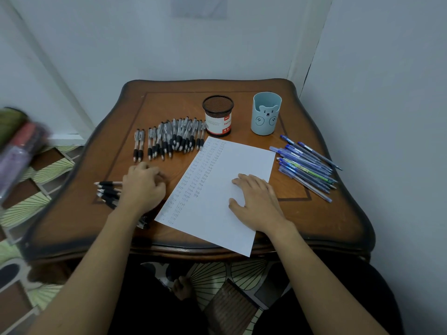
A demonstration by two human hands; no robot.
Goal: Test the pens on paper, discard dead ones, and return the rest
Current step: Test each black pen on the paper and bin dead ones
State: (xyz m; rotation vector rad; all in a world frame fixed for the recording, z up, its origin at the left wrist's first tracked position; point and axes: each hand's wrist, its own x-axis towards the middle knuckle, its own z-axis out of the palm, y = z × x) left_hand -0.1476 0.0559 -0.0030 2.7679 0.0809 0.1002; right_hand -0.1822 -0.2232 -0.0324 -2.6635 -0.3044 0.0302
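Note:
A white paper with columns of test scribbles down its left side lies on the wooden table. My right hand rests flat on it with straight fingers. My left hand lies with curled fingers over a small pile of black-grip pens at the table's left. Whether it grips one of them is hidden. A row of several black-grip pens lies behind it. Right of the paper sits a heap of blue pens.
A black mesh pen cup and a light blue bear cup stand at the back of the table. Walls close in behind and at the right. A blurred purple and red object is at the far left, above the patterned floor.

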